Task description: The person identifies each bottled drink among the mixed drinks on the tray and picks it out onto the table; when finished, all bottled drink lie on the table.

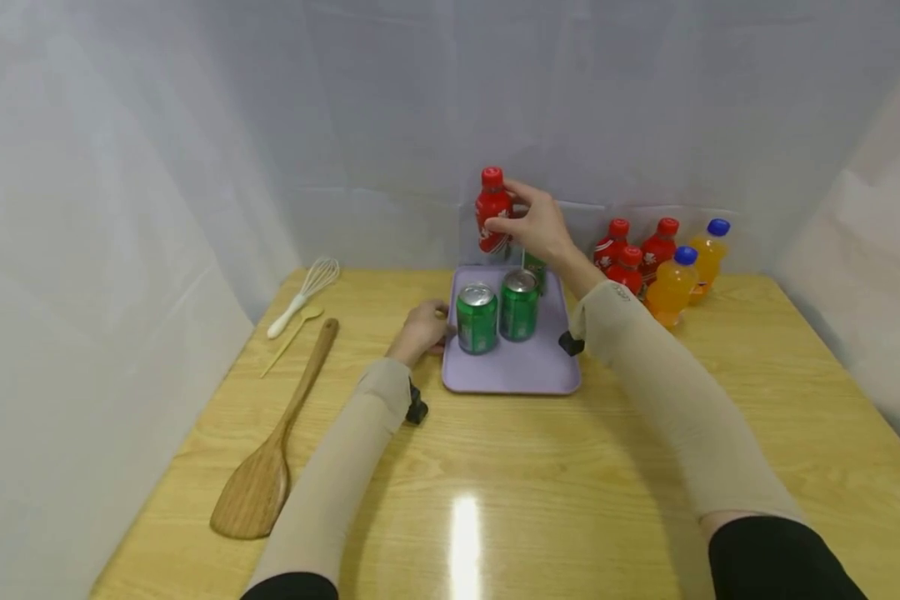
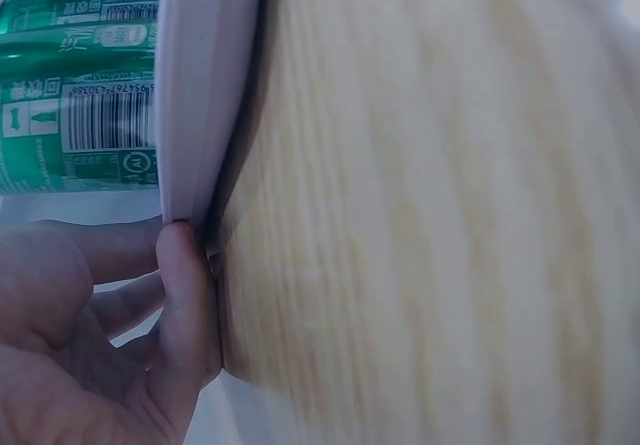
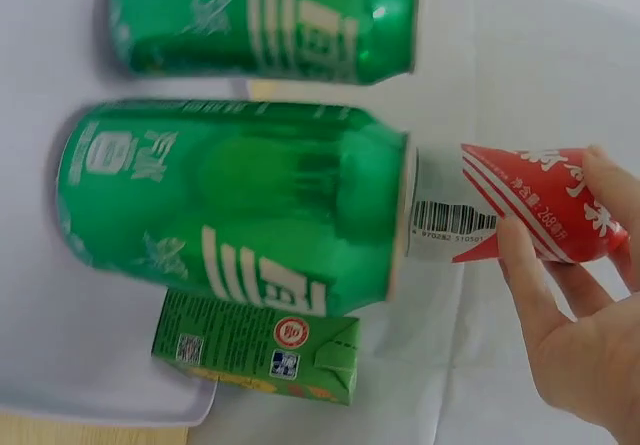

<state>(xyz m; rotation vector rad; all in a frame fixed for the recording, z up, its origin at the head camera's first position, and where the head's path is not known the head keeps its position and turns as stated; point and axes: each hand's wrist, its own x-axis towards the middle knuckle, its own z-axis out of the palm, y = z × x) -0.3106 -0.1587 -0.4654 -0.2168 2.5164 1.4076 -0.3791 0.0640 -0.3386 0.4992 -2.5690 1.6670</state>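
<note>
My right hand point(image 1: 542, 223) grips a small red-capped bottle with a red label point(image 1: 492, 218), held up over the back of a lilac tray point(image 1: 510, 375). The right wrist view shows my fingers round the label of that bottle point(image 3: 530, 200). Two green drink cans, a left one point(image 1: 477, 321) and a right one point(image 1: 520, 308), stand upright on the tray. Behind the right can is a green carton point(image 3: 260, 345), partly hidden in the head view. My left hand point(image 1: 422, 327) pinches the tray's left rim point(image 2: 190, 165) between thumb and fingers.
Several red-capped bottles point(image 1: 658, 250) and two orange drink bottles with blue caps point(image 1: 669, 292) stand at the back right. On the left lie a whisk point(image 1: 306, 293), a thin yellow spoon point(image 1: 294, 335) and a wooden spatula point(image 1: 258, 483). A pale sheet point(image 1: 390, 125) hangs behind the table.
</note>
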